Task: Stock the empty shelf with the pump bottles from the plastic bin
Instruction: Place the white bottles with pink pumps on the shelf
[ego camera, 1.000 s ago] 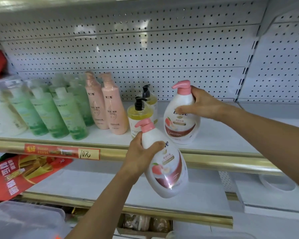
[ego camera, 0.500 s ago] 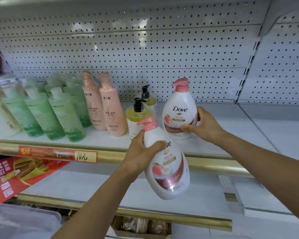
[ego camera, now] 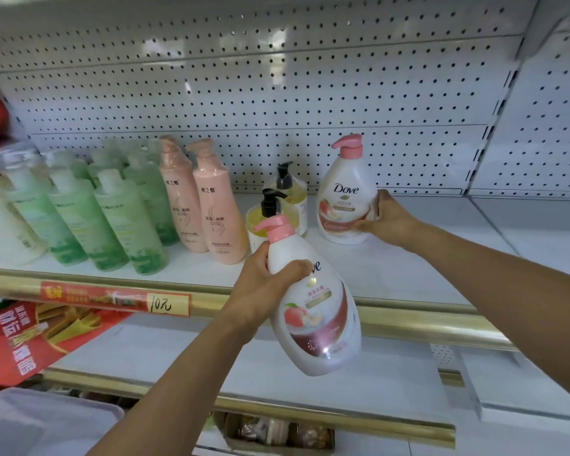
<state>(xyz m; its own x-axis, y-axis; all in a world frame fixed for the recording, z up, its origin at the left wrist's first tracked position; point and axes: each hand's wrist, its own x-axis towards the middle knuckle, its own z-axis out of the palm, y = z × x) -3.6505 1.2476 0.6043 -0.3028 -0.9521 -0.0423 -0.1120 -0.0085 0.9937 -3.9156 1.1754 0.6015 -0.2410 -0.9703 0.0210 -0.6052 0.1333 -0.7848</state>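
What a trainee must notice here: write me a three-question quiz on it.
1. True or false: the right hand holds the upright Dove bottle standing on the shelf.
2. The tilted Dove bottle in the left hand has a pump coloured: A black, B pink, C green.
3. How many yellow bottles with black pumps stand on the shelf?
Key: 1 true; 2 B; 3 two.

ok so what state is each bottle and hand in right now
rear white plastic Dove bottle: upright on white shelf
front white plastic Dove bottle: tilted, off the shelf
left hand: grips front bottle's shoulder
right hand: holds rear bottle's side
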